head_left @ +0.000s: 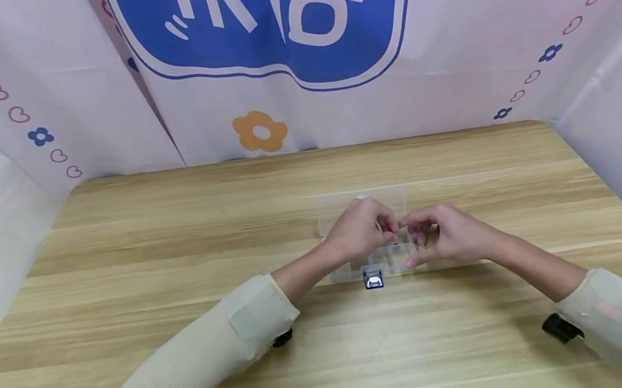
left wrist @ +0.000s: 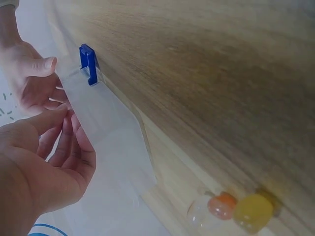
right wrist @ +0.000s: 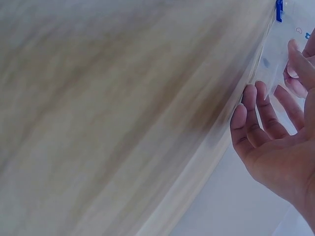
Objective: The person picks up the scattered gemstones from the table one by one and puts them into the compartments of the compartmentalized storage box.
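Observation:
A clear plastic compartment box (head_left: 345, 276) stands on the table, its see-through lid (head_left: 392, 195) raised at the back and a blue latch (head_left: 373, 278) at its front. My left hand (head_left: 359, 227) reaches over the box, thumb and fingertips drawn together above the right-hand compartments. Whether it pinches something small cannot be seen. Around the box's right end curls my right hand (head_left: 454, 234), thumb at the front corner and fingers behind. In the left wrist view, the blue latch (left wrist: 88, 65) is near the right hand's thumb.
The wooden table (head_left: 170, 246) reaches back to a printed cloth (head_left: 199, 123). White cloth hangs at both sides. At the bottom of the left wrist view lie a yellow ball (left wrist: 253, 213), an orange ball (left wrist: 222, 205) and a clear round piece (left wrist: 198, 216).

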